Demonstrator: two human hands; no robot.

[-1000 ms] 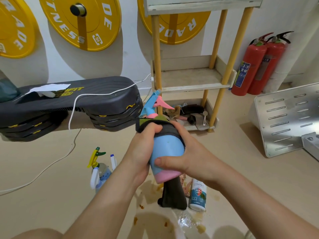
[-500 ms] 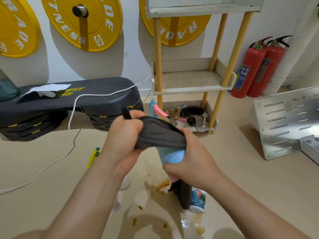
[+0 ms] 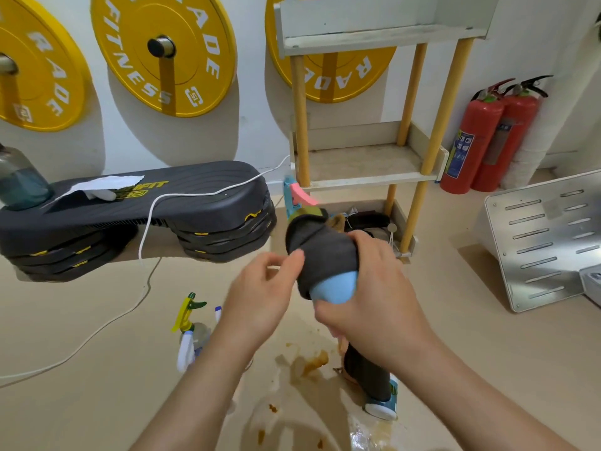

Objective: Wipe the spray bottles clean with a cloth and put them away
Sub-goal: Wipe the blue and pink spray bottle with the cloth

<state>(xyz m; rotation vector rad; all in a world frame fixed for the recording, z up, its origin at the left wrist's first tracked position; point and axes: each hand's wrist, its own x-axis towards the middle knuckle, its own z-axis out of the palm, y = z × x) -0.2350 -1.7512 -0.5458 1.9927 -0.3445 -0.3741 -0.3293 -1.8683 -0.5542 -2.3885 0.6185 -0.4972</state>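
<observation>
My right hand [image 3: 374, 304] grips a light blue spray bottle [image 3: 335, 289] held up in the middle of the view, its pink and blue trigger head [image 3: 299, 196] pointing away. A dark grey cloth [image 3: 322, 255] is wrapped round the bottle's upper body under my right fingers, and its tail [image 3: 367, 375] hangs down below my wrist. My left hand [image 3: 260, 294] is beside the bottle with relaxed fingers, one fingertip touching the cloth. On the floor stand a clear spray bottle with a yellow-green trigger [image 3: 190, 320] and a white and teal bottle [image 3: 382, 405].
A yellow-legged shelf rack [image 3: 367, 170] stands straight ahead, with clutter on its bottom tier. A black step platform [image 3: 130, 209] with a white cable [image 3: 149, 222] is at the left. Two red fire extinguishers [image 3: 478, 138] and a metal panel [image 3: 546, 236] are at the right. Brown spill [image 3: 312, 362] marks the floor.
My left hand has let go of the cloth and drawn back to the left. The cloth now sits round the bottle under my right hand, and the trigger head shows again.
</observation>
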